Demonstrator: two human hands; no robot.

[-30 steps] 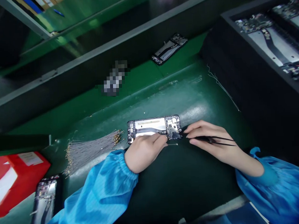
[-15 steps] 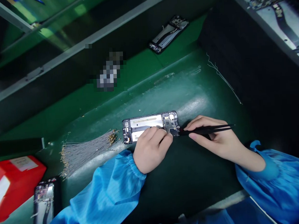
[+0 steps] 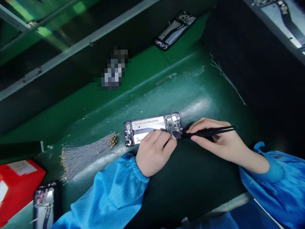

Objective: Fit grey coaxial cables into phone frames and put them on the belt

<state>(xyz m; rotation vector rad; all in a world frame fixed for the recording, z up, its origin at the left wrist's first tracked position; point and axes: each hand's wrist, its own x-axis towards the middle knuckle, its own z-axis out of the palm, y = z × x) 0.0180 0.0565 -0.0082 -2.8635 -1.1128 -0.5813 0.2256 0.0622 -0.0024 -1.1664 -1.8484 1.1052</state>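
Observation:
An opened smartphone (image 3: 152, 121) lies on the green work mat, its circuit board at the right end and a silvery battery bay at the left. My left hand (image 3: 156, 151) is closed over its lower edge, fingers curled and their tips partly hidden. Black tweezers (image 3: 213, 130) are pinched between thumb and fingers of my right hand (image 3: 218, 139). Their tips reach the board's lower right corner; what they touch there is too small to make out. Left of the phone lies a bundle of thin grey cables (image 3: 89, 155) with gold-coloured ends.
Another opened phone (image 3: 174, 30) lies on the green ledge at the back, near a pixelated patch. A red box (image 3: 17, 186) stands at the left, with a phone (image 3: 44, 211) beside it. Loose thin wires (image 3: 227, 78) lie by the dark panel at the right.
The whole view has shifted slightly. Both hands, the tweezers and the phone keep nearly the same positions relative to each other.

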